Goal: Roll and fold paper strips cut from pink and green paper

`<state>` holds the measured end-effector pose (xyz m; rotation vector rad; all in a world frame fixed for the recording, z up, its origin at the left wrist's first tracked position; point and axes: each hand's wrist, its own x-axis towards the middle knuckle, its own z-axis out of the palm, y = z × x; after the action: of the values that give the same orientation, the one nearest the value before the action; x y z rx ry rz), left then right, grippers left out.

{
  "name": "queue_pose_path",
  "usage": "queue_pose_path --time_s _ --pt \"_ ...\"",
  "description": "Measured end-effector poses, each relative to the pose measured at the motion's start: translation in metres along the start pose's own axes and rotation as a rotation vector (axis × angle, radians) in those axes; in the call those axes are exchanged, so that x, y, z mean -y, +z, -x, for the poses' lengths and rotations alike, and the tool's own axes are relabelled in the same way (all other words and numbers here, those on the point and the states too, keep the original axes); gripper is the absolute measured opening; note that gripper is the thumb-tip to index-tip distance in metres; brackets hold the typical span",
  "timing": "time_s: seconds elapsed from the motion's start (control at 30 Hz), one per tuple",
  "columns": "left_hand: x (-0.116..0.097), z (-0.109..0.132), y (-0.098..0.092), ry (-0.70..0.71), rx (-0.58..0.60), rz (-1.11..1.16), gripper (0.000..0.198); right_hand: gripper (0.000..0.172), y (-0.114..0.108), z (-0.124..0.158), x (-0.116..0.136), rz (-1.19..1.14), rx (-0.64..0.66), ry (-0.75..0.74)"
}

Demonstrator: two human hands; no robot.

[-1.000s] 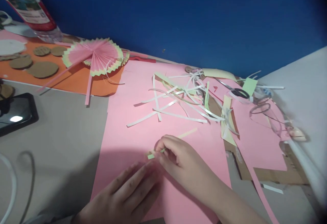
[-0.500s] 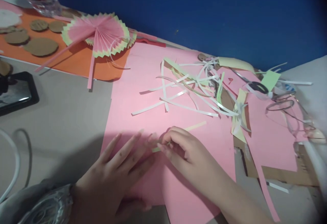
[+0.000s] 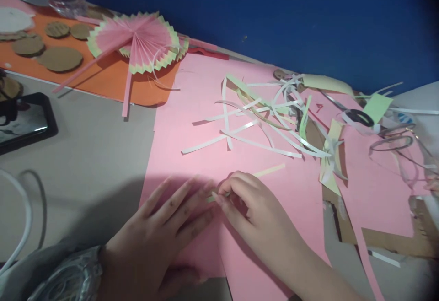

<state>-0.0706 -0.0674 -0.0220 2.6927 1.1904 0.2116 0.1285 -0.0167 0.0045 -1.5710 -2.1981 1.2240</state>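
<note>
My left hand (image 3: 161, 230) lies flat on a large sheet of pink paper (image 3: 168, 150), fingers spread, with a clear-strapped watch (image 3: 72, 276) on the wrist. Just to its right, my right hand (image 3: 255, 212) is closed, thumb and index finger pinched at a narrow pale yellow-green paper strip (image 3: 270, 170). One end of that strip reaches out beyond the knuckles, and a short bit shows near the left fingertips; the stretch between is hidden by the right hand. Beyond the hands, a loose tangle of white and green paper strips (image 3: 209, 143) rests on the pink sheet.
A pink pleated paper fan (image 3: 151, 40) sits on orange paper (image 3: 82, 91) beside cardboard discs (image 3: 61, 58). A phone-like device (image 3: 25, 125) and a white cable (image 3: 25, 232) are at left. At right lie eyeglasses (image 3: 391, 143), pink paper pieces (image 3: 380, 191) and cardboard (image 3: 394, 246). A blue partition (image 3: 274, 17) stands behind.
The whole view has shifted a little, so things on the table appear slightly farther right. Both hands keep nearly the same pose, the right still pinching the strip.
</note>
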Motion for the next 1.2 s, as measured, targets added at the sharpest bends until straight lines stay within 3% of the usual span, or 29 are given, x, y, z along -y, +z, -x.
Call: queue_pose_path --time_s 1.2 --pt "-0.0031 0.0032 0.0054 0.020 -0.038 0.013 0.063 0.015 0.0079 0.0001 -0.0039 0.054 -0.094 -0.067"
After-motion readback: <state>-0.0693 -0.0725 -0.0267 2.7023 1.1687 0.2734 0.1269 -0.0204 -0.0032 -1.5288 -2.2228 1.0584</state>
